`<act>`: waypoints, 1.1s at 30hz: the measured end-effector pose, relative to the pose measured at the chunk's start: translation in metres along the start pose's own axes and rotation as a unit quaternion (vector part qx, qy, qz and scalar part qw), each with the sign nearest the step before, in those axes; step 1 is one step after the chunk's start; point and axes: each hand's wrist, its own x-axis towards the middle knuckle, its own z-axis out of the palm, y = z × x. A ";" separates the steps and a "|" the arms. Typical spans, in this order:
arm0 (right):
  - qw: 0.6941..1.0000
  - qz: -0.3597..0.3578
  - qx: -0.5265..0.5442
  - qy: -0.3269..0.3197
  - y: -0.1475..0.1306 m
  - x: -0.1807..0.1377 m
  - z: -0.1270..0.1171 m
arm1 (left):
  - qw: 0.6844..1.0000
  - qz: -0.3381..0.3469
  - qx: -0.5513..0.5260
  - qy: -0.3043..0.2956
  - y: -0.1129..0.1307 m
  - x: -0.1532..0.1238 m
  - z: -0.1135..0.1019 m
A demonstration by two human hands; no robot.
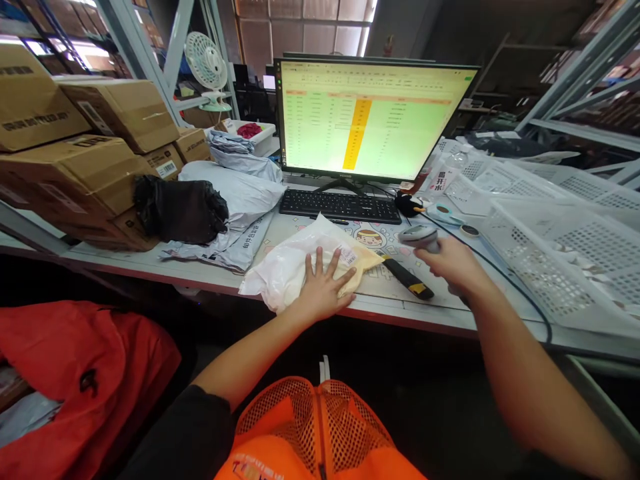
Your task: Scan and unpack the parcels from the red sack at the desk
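My left hand [327, 287] lies with fingers spread on a white plastic packet [285, 260], pressing it to the desk mat. A small barcode label [349, 257] shows at the packet's upper right, just beyond my fingertips. My right hand [453, 263] is wrapped round a grey handheld barcode scanner [419, 235], raised over the desk with its head toward the packet. Between the two hands lies a black and yellow utility knife [407, 277], its upper end near the packet's right corner. The packet's contents are hidden.
A keyboard [340, 206] and monitor [370, 120] stand behind the packet. Cardboard boxes [70, 173], a black bag [183, 208] and pale mailing bags [235, 190] are piled at left. White perforated baskets [565, 253] fill the right side. The scanner's cable [520, 287] trails there.
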 end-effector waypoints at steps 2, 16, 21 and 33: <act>0.992 -0.112 0.039 -0.047 -0.011 -0.027 -0.018 | 1.000 0.001 -0.002 0.001 0.000 0.000 0.001; 0.993 -0.031 -0.117 0.004 -0.009 0.011 0.012 | 0.999 0.010 -0.030 0.034 0.000 -0.002 0.005; 0.986 0.087 -0.140 -0.014 0.012 0.025 0.034 | 0.998 0.015 -0.040 0.048 0.000 -0.002 0.006; 0.994 -0.093 -0.048 -0.020 -0.070 0.083 0.050 | 0.998 0.005 -0.026 0.050 0.000 -0.002 0.009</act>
